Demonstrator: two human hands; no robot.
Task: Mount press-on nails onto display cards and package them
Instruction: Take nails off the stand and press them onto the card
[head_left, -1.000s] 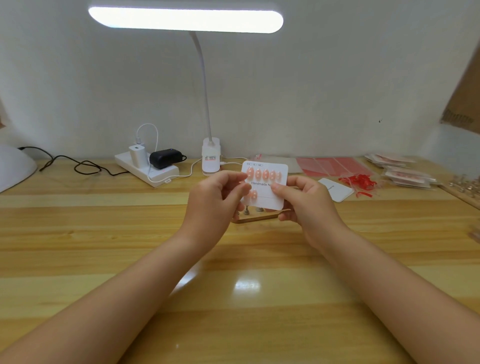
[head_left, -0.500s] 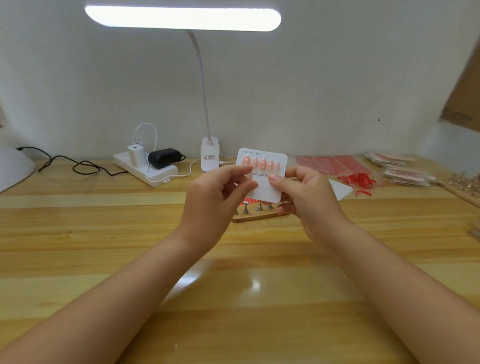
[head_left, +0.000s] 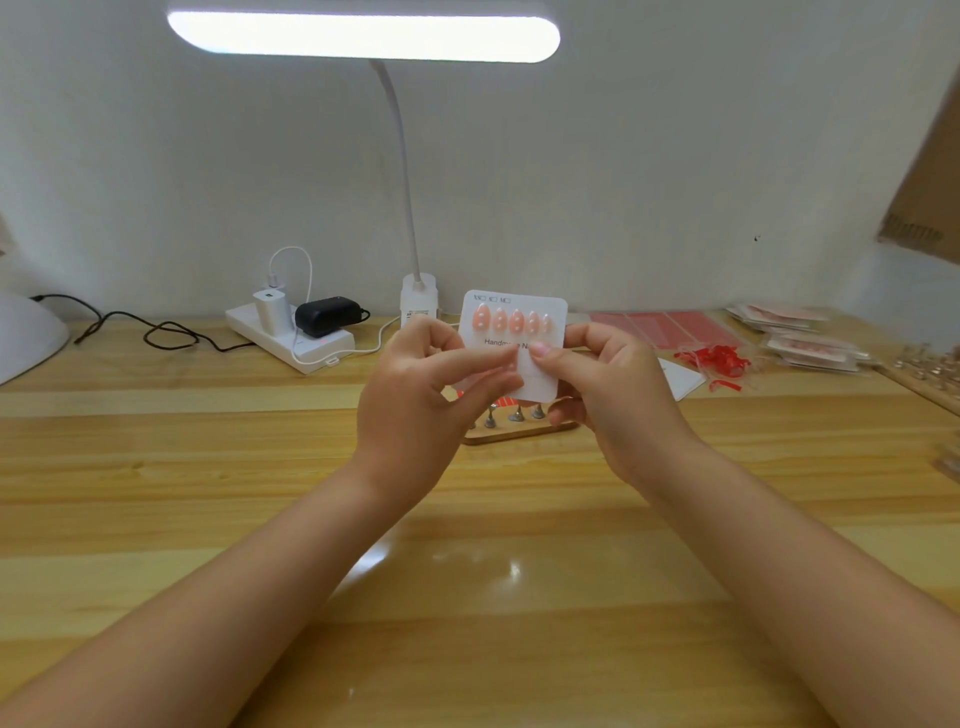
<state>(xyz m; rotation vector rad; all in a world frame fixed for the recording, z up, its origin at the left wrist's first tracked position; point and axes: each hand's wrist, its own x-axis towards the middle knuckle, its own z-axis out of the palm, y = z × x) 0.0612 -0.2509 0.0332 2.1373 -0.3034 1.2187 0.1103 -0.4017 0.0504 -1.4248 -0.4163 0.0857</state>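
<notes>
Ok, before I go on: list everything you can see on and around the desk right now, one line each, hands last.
display card: one, white, held up over mid-desk
press-on nails: five in the card's top row, pink; lower part hidden by the fingers
nail stand: one, wooden base with metal pegs, on the desk behind the hands
desk lamp: one, white, lit, base at the back
power strip: one, white, back left, with a white charger and a black adapter
red sheets: several, flat, back right
red scraps: small heap, right
packaged cards: a few stacks, far right
left hand: holds the card's left side
right hand: holds the card's right side
</notes>
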